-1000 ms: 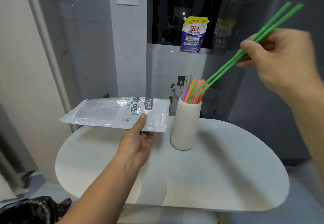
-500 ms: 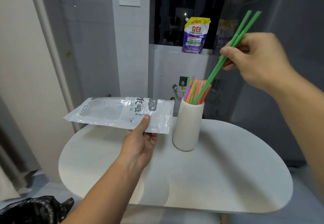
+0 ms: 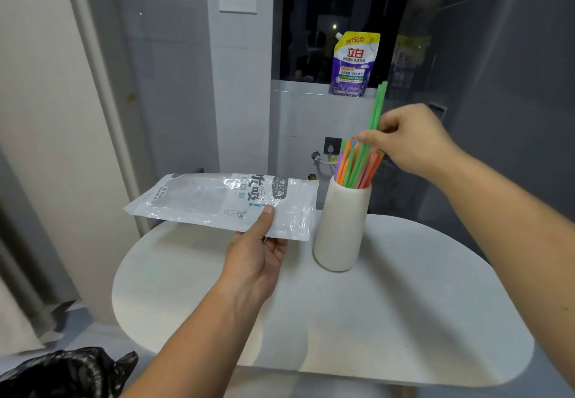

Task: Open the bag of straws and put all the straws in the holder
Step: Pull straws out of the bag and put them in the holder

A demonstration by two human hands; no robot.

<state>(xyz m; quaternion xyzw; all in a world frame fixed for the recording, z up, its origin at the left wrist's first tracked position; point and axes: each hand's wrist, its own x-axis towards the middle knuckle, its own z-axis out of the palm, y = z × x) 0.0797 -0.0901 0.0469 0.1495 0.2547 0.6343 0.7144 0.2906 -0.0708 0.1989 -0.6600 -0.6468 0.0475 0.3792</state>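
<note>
Thumb and forefinger of the right hand (image 3: 413, 139) pinch a pair of green straws (image 3: 377, 105) about midway along their length, and the other fingers are curled behind them. The hand hovers at one o'clock from the holder (image 3: 342, 226). The straws stand almost upright, their tops pointing to twelve o'clock and their lower ends dipping among the coloured straws (image 3: 357, 167) that already fill the holder's mouth.

The holder is a pale, tall cup standing upright on a white oval bench (image 3: 404, 319). At nine o'clock from it, the left hand (image 3: 255, 257) holds the bag (image 3: 224, 204) above the bench, with the thumb pressed on top and the fingers curled beneath. The bag lies flat and see-through, and no straws show inside it.

Beyond the holder, at twelve o'clock, a purple and yellow detergent pouch (image 3: 354, 64) stands on a ledge. A black plastic sack (image 3: 68, 369) sits low at seven o'clock.

This appears to be the closing step, seating what seems the last pair of straws. The next move calls for loosening the pinch so the pair slides down among the others without tipping the holder. After that, the bag likely needs a check that it is empty.
</note>
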